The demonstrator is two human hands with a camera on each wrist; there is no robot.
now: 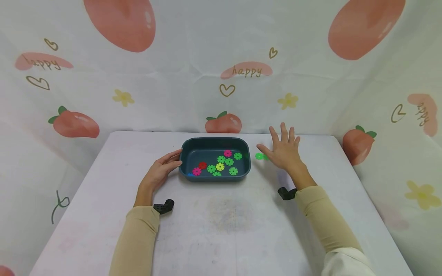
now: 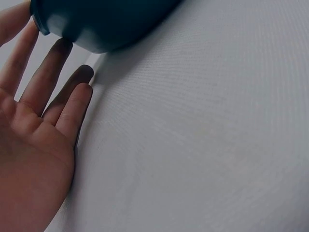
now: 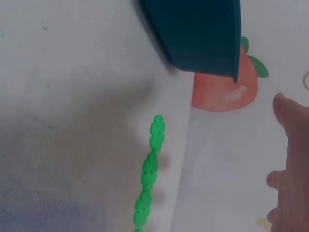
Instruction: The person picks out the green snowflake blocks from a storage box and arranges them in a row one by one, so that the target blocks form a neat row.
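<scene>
A dark teal rectangular bin [image 1: 215,178] stands on the white table, holding several notched plastic discs in green, pink, red, yellow and blue. My left hand [image 1: 161,172] touches the bin's left end; in the left wrist view its fingers [image 2: 46,79] are nearly straight against the outside wall. Right of the bin, my right hand [image 1: 286,152] is spread wide and holds nothing. Below and behind it lies a row of green notched discs [image 3: 149,171], end to end on the table. In the head view the hand hides part of that row.
The table [image 1: 207,237] ends at a hanging cloth [image 1: 172,92] printed with fruit, hearts and flowers, which also closes in both sides. Black camera mounts are on both wrists, the left mount [image 1: 164,207] just above the tabletop.
</scene>
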